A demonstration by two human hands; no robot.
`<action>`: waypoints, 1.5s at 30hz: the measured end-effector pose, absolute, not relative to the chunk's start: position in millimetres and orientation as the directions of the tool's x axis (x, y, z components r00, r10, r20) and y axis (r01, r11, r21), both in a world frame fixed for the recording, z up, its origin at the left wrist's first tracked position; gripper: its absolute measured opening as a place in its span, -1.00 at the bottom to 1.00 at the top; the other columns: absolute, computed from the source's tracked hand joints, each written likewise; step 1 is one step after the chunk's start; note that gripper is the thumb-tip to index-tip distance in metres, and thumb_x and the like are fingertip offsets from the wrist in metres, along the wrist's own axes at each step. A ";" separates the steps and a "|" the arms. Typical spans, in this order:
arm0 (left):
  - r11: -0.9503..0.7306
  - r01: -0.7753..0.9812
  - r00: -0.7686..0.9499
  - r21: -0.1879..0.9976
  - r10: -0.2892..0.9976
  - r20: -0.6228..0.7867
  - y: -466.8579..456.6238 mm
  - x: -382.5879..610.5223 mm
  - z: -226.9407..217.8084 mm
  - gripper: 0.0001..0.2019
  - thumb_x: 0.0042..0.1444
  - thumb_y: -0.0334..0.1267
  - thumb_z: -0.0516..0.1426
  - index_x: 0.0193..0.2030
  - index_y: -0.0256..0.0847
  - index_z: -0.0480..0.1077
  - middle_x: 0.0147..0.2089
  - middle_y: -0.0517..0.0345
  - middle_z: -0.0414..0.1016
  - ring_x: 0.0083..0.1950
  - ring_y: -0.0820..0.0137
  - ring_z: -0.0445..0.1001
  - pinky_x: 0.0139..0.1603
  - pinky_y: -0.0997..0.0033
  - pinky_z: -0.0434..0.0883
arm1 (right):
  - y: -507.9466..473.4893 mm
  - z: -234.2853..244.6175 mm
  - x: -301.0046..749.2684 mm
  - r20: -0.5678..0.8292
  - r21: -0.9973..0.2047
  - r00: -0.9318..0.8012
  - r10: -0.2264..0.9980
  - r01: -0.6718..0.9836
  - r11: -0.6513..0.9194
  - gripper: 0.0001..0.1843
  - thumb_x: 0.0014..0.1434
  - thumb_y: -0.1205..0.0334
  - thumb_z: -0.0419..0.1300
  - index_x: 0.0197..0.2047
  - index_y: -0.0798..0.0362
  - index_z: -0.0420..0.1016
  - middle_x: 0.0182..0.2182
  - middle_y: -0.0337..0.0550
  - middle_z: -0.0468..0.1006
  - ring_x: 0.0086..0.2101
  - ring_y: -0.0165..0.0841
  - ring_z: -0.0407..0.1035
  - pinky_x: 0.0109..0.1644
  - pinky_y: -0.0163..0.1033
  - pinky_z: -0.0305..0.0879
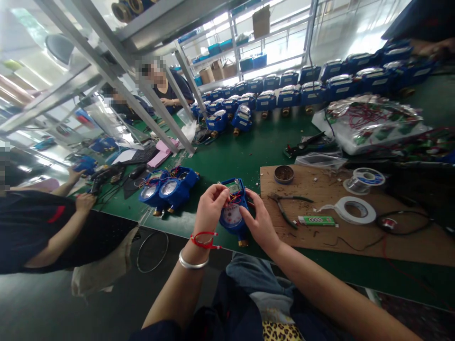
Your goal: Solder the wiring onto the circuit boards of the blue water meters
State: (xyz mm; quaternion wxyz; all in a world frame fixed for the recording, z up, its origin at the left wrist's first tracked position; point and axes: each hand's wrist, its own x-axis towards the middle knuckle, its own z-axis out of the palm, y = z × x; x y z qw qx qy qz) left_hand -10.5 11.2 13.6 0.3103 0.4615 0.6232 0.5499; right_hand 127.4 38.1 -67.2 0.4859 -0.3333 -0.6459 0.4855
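Observation:
A blue water meter with its top open stands at the table's front edge, its round dial facing up. In its upper part are a small display and a circuit board, with thin red and yellow wires across the middle. My left hand is closed in a pinch at the meter's left side, its fingertips on the wires. My right hand grips the meter from the right, thumb by the dial and fingers along the casing. Left of my hands sit two more open blue meters.
A cardboard sheet to the right holds cutting pliers, white tape, a solder spool and a round tin. Rows of blue meters and bagged circuit boards lie behind. A co-worker sits at left.

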 end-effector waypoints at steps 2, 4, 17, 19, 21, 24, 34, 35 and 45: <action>-0.023 0.221 -0.379 0.975 0.919 0.108 10.8 -9.5 11.9 -0.81 0.16 -0.15 0.16 -0.26 -0.25 0.38 -0.44 0.23 0.38 -0.45 0.52 0.28 -0.41 0.56 0.26 | 37.8 -66.4 127.0 0.305 -0.950 -0.308 0.901 -0.029 0.312 -0.46 0.26 0.09 0.12 0.26 0.04 0.21 0.23 0.02 0.27 0.24 -0.22 0.16 0.31 -0.01 0.16; -0.030 0.216 -0.380 0.976 0.918 0.112 8.8 -7.5 11.9 -0.84 0.17 -0.17 0.14 -0.27 -0.24 0.36 -0.44 0.24 0.36 -0.43 0.52 0.27 -0.38 0.56 0.26 | 37.5 -64.6 127.7 0.306 -0.947 -0.318 0.897 -0.009 0.320 -0.43 0.26 0.05 0.12 0.27 0.08 0.20 0.24 0.05 0.26 0.24 -0.22 0.15 0.31 -0.03 0.15; -0.079 0.211 -0.382 0.974 0.911 0.156 7.7 -3.5 7.1 -0.87 0.18 -0.20 0.11 -0.32 -0.21 0.32 -0.45 0.25 0.34 -0.41 0.49 0.26 -0.34 0.52 0.24 | 79.7 -69.0 224.6 0.091 -0.220 -0.405 0.910 0.883 0.415 -0.26 0.15 0.02 0.18 0.28 0.31 0.24 0.25 0.28 0.23 0.27 0.05 0.04 0.35 0.15 -0.13; -0.081 0.191 -0.380 0.978 0.913 0.150 7.6 -3.8 7.0 -0.86 0.18 -0.20 0.11 -0.32 -0.21 0.32 -0.45 0.25 0.34 -0.42 0.49 0.27 -0.35 0.52 0.24 | 84.8 -70.8 230.5 0.041 -0.147 -0.445 0.895 0.883 0.446 -0.34 0.17 0.04 0.15 0.25 0.25 0.29 0.18 0.24 0.33 0.19 0.03 0.16 0.29 0.12 -0.03; -0.085 0.172 -0.379 0.981 0.914 0.145 7.1 -3.7 7.6 -0.86 0.18 -0.19 0.12 -0.32 -0.21 0.32 -0.46 0.26 0.34 -0.42 0.50 0.26 -0.35 0.53 0.24 | 90.7 -67.5 231.5 0.025 -0.138 -0.477 0.879 0.869 0.475 -0.46 0.19 0.09 0.11 0.18 0.19 0.37 0.08 0.20 0.42 0.10 -0.03 0.27 0.21 0.03 0.11; -0.080 0.154 -0.379 0.985 0.916 0.133 6.1 -3.1 9.0 -0.84 0.17 -0.18 0.13 -0.32 -0.22 0.32 -0.46 0.26 0.33 -0.43 0.51 0.26 -0.36 0.53 0.24 | 101.9 -54.5 229.4 0.012 -0.181 -0.472 0.882 0.866 0.466 -0.56 0.16 0.14 0.09 0.05 0.18 0.46 -0.07 0.17 0.49 -0.02 -0.06 0.35 0.10 -0.05 0.23; -0.080 0.053 -0.344 0.995 0.934 0.094 6.1 -4.0 12.7 -0.83 0.11 -0.17 0.17 -0.26 -0.23 0.41 -0.43 0.24 0.36 -0.43 0.51 0.31 -0.35 0.53 0.28 | 82.1 7.6 203.9 0.232 -0.738 -0.633 0.738 0.380 0.558 -0.66 0.15 0.16 0.13 0.00 0.02 0.40 -0.04 -0.07 0.44 -0.06 -0.24 0.38 -0.01 -0.19 0.34; -0.084 0.038 -0.337 0.996 0.937 0.092 5.8 -4.7 12.9 -0.83 0.10 -0.18 0.18 -0.26 -0.23 0.41 -0.43 0.24 0.36 -0.43 0.51 0.31 -0.34 0.53 0.28 | 76.1 10.9 197.5 0.260 -0.716 -0.647 0.717 0.369 0.593 -0.69 0.14 0.22 0.12 -0.02 0.03 0.39 -0.06 -0.07 0.44 -0.06 -0.25 0.38 0.02 -0.18 0.32; -0.085 -0.051 -0.353 0.995 0.934 0.061 3.9 -7.9 14.6 -0.84 0.04 -0.21 0.21 -0.29 -0.24 0.40 -0.45 0.26 0.32 -0.45 0.53 0.27 -0.38 0.55 0.25 | 52.7 18.1 159.9 0.156 -0.625 -0.595 0.788 0.559 0.545 -0.79 0.11 0.34 0.11 -0.15 0.06 0.43 -0.25 -0.13 0.54 -0.27 -0.30 0.39 -0.19 -0.26 0.22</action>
